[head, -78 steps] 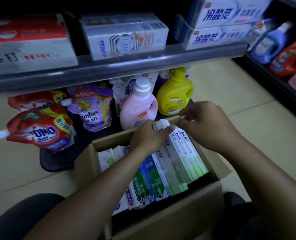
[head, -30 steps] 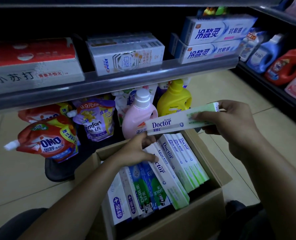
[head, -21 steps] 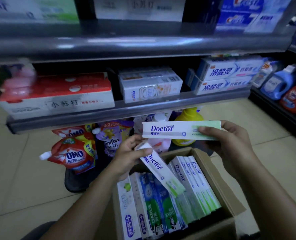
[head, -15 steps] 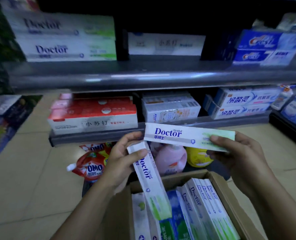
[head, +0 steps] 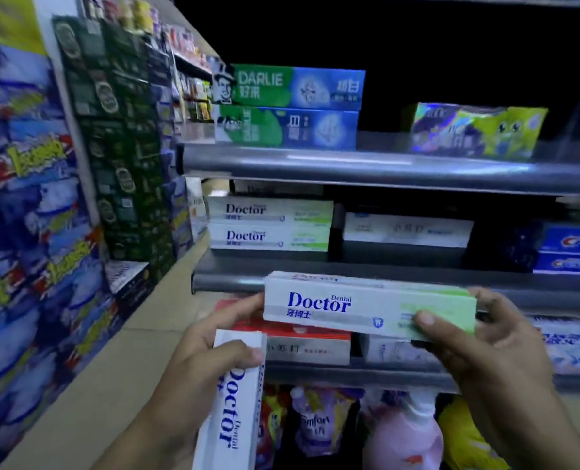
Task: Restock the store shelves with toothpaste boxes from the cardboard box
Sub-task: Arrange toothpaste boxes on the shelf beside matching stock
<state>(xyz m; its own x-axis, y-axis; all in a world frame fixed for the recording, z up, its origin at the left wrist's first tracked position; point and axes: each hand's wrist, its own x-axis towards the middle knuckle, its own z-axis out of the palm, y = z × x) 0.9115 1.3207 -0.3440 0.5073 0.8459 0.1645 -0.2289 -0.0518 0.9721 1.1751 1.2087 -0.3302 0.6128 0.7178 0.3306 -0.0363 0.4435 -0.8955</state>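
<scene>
Head: two hands (head: 210,347) (head: 485,344), two held Doctor boxes (head: 366,307) (head: 234,401), two shelved boxes (head: 270,210) (head: 270,236).

Glossy cardboard toothpaste box (head: 349,308); smooth grey metal shelf edge (head: 383,173); shiny plastic pouches (head: 315,425).

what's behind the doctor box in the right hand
Behind the Doctor box in the right hand: a grey shelf edge and the lower part of a red-and-white box. Its top is covered.

The left hand (head: 202,349) holds one upright Doctor box (head: 237,412); the right hand (head: 492,354) holds one level Doctor box (head: 366,308); two shelved Doctor boxes (head: 270,223) sit stacked, four in all; two Darlie boxes (head: 292,106); two blue boxes (head: 570,240); one pink bottle (head: 404,435); one yellow bottle (head: 458,439).
</scene>
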